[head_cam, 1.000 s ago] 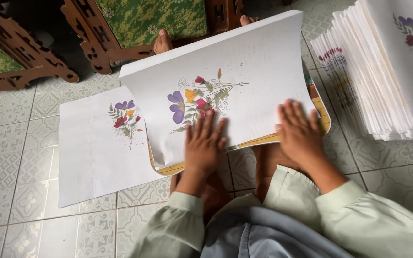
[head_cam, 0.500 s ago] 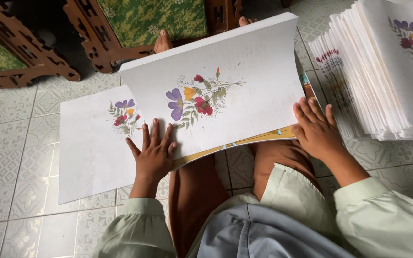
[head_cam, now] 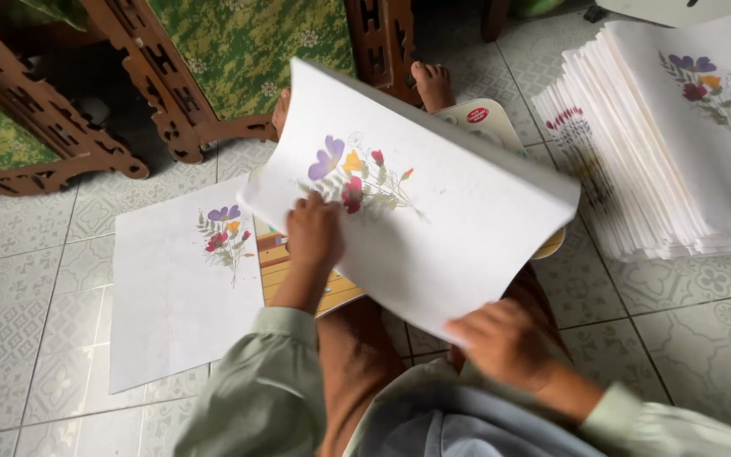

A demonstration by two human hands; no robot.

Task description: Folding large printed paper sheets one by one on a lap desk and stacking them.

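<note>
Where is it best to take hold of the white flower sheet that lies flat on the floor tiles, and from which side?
Probably at the near left corner of the flat sheet, coming from the left. That part is bare paper on open tile, far from the pressed flowers. Its right edge sits close against the lap board, so there is less room there for fingers.

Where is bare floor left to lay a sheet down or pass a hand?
Bare tile floor lies left of the single flower sheet, and at the lower right below the sheet stack. The middle is crowded: left hand and right hand hold the lifted sheet over the lap board.
</note>
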